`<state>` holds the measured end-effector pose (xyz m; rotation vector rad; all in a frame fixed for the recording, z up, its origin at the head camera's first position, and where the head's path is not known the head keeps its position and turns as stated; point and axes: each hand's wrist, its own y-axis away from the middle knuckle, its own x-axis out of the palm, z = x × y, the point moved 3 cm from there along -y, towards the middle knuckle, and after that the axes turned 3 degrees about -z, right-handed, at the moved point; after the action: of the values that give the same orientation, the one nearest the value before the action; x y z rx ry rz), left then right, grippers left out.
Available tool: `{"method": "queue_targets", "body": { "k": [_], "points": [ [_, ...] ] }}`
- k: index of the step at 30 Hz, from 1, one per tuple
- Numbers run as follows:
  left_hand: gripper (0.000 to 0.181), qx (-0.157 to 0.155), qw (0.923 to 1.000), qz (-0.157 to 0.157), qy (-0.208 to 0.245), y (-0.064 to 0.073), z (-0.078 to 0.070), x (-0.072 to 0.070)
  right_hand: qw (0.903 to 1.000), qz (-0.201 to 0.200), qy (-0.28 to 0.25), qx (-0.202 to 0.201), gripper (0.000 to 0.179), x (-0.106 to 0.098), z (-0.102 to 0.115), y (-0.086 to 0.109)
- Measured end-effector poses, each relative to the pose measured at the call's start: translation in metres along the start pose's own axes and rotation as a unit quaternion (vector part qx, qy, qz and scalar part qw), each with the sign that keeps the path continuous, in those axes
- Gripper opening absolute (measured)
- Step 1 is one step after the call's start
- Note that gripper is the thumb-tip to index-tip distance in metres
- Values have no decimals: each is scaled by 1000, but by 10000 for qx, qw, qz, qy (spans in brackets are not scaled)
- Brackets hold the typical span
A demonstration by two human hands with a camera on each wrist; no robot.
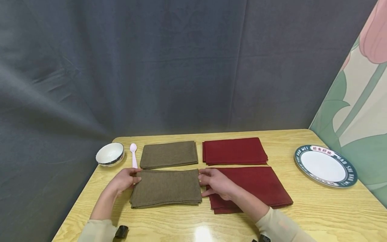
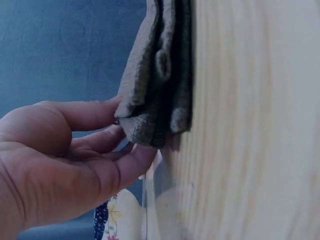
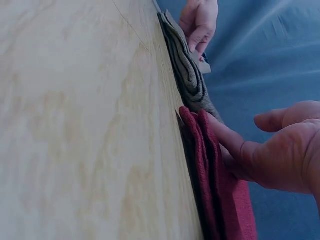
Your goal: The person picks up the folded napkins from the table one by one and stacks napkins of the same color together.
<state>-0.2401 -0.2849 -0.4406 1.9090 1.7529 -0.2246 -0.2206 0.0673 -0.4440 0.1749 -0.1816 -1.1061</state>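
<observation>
1. Nearest the head camera, two pale sleeves.
2. Two folded brown cloths on the wooden desk, one just behind the other; near brown cloth in front.
3. Two folded red cloths to the right.
4. One white bowl and one pale pink spoon at left; one plate at far right.
5. On the plate's rim, "SHI HAO WEI" readable, plus red Chinese characters.
6. Left hand: loosely bent fingers, touching near brown cloth's left edge.
7. Right hand: fingers apart, touching its right edge.
</observation>
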Motion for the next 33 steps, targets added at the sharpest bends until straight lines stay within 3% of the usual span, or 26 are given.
{"method": "queue_targets", "body": {
  "k": [9, 16, 23, 33],
  "points": [
    [47, 117, 9957, 324, 858, 0, 6, -1, 9997, -191, -148, -79, 57, 1, -3, -4],
    [49, 267, 9944, 591, 835, 2, 6, -2, 9992, -361, -114, -106, 59, 1, -5, -5],
    [52, 462, 9912, 867, 884, 1, 4, -2, 9956, -919, -50, -177, 50, 2, -8, -8],
    [47, 429, 9942, 657, 738, -2, 4, -2, 9907, -1357, -95, -87, 40, 2, -13, -15]
  ]
}}
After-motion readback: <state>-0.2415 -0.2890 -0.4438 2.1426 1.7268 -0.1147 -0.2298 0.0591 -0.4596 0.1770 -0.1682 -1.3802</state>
